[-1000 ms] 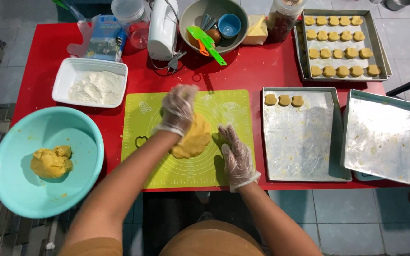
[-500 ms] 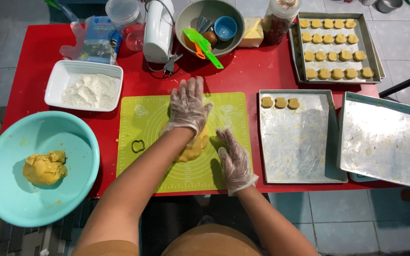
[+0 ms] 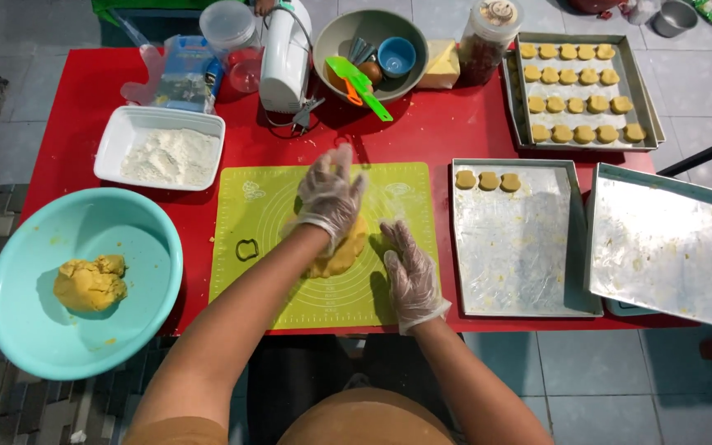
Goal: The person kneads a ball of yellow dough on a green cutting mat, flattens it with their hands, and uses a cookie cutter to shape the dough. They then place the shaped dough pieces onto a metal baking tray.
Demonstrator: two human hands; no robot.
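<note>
A yellow dough (image 3: 341,257) is seen at the centre of the frame, lying on a green mat (image 3: 265,247) spread over a red table (image 3: 84,91). The left hand (image 3: 330,196), in a clear plastic glove, is laid flat on the dough's upper part with fingers spread; nothing is gripped. The right hand (image 3: 409,268), gloved as well, is rested palm down and open on the mat, just right of the dough and touching its edge. A small cutter (image 3: 247,250) lies on the mat, left of the dough. At lower left a teal bowl (image 3: 35,330) is placed, with a second dough lump (image 3: 90,283) inside. A white dish of flour (image 3: 161,148) sits at upper left. Right of the mat, a tray (image 3: 529,272) is seen bearing three cut pieces (image 3: 488,180) along its top edge; a fuller tray (image 3: 521,99) is set at upper right.
</note>
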